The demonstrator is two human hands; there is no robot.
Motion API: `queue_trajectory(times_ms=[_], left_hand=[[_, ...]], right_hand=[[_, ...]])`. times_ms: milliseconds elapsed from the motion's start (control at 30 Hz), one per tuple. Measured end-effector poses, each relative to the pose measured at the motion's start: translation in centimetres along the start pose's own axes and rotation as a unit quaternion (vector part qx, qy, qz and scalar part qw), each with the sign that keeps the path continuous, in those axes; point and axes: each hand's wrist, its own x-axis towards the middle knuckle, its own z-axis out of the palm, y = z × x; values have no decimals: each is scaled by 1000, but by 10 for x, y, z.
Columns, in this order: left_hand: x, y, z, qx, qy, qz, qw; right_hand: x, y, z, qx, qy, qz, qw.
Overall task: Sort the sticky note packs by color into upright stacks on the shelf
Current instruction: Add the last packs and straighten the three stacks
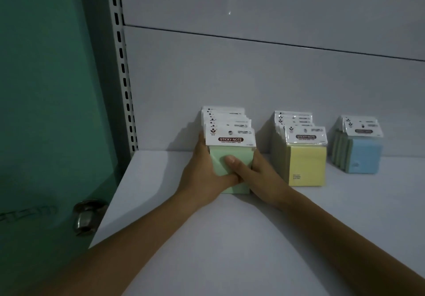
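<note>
Three upright rows of sticky note packs stand on the white shelf (230, 238) against its back panel. The green row (224, 157) is at the left, and both hands clasp it. My left hand (204, 176) presses its left side. My right hand (255, 173) holds its right side with the thumb across the front pack. To the right stand the yellow row (307, 165) and then the blue row (363, 155), both untouched. Each pack carries a white "STICKY NOTE" header card on top.
A slotted metal upright (125, 70) marks the shelf's left end. Beyond it is a green door (46, 88) with a metal knob (86, 217). The grey back panel (276, 65) rises behind the rows.
</note>
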Motion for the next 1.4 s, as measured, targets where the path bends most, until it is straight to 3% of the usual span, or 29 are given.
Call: queue_trajectory(times_ms=[667,800,900,1067,1233,1300,1400], left_hand=[[2,2,-1,-30,15,41,999],[1,7,-2,-35,16,46,998],[-6,12,-5,20,59,18,998],[-20,34,7,185,154,182,953],[-17,75,49,171,177,240,939],[-18,87,81,139,160,217,953],[-17,92,129,82,115,140,980]], right_hand=[[-3,0,-2,-13,37,-4,999],[-6,-7,-1,-31,82,-26,996],[-9,-11,2,-115,177,-42,977],[-12,-29,-5,-253,231,-163,925],[-21,-48,-53,-241,236,-182,924],[-29,-44,-83,-242,244,-193,919],[-45,-26,-121,-193,250,-127,941]])
